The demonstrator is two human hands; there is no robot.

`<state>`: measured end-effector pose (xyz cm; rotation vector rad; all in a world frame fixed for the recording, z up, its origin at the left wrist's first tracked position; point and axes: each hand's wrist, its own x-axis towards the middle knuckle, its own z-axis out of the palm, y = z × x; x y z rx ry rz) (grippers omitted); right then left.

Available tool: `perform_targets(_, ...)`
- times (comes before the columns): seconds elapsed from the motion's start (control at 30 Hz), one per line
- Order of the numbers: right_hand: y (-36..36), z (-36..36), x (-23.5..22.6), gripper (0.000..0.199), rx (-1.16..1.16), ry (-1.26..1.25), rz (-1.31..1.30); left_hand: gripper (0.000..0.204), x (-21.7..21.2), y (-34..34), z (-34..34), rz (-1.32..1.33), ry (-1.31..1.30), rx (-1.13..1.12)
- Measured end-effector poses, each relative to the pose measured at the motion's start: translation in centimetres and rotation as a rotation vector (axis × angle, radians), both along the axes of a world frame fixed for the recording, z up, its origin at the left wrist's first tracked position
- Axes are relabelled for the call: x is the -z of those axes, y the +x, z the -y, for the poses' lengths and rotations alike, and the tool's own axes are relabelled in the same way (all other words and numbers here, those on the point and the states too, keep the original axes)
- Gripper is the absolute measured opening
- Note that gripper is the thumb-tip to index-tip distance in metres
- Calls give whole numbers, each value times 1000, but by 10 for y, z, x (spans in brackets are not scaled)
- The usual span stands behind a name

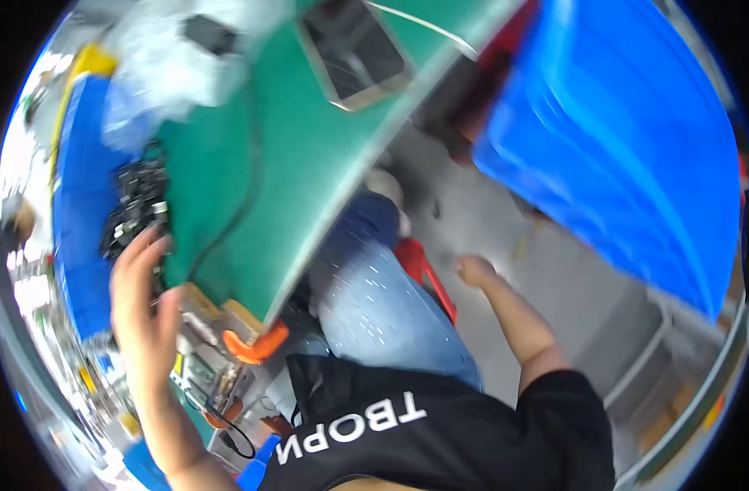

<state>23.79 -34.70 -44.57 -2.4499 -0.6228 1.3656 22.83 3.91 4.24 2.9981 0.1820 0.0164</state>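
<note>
My left hand [143,299] is raised by the left edge of the green table, fingers and thumb apart, with nothing seen in it. Just beyond its fingertips lies a heap of small black parts [141,196], too blurred to name singly. My right hand [475,271] hangs low over the grey floor, away from the table. Its fingers are curled in and nothing shows in them. A phone-like device [354,51] with a dark screen and pale frame rests at the table's far side, out of reach of both hands.
The green table [296,176] has a metal edge; a dark cable crosses it. Clear plastic bags [174,69] lie at the far left beside blue bins [84,213]. A large blue crate [628,139] stands right. Near the table corner are an orange handle [256,345] and a red stool [423,274].
</note>
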Motion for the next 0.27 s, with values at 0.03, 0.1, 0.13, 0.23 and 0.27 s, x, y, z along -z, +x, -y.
perform_targets(0.03,2,-1,10,31,64,12,111,60,-11,6,14,-118,85,68)
perform_targets(0.1,7,11,95,39,-76,51,182,82,-7,49,29,-336,124,128)
perform_targets(0.13,6,44,152,42,-98,15,268,88,5,65,22,-405,102,239)
perform_targets(0.23,60,68,223,50,-254,17,275,113,4,69,13,-512,86,219)
perform_targets(0.27,89,-12,208,50,-323,134,235,119,17,82,12,-621,61,194)
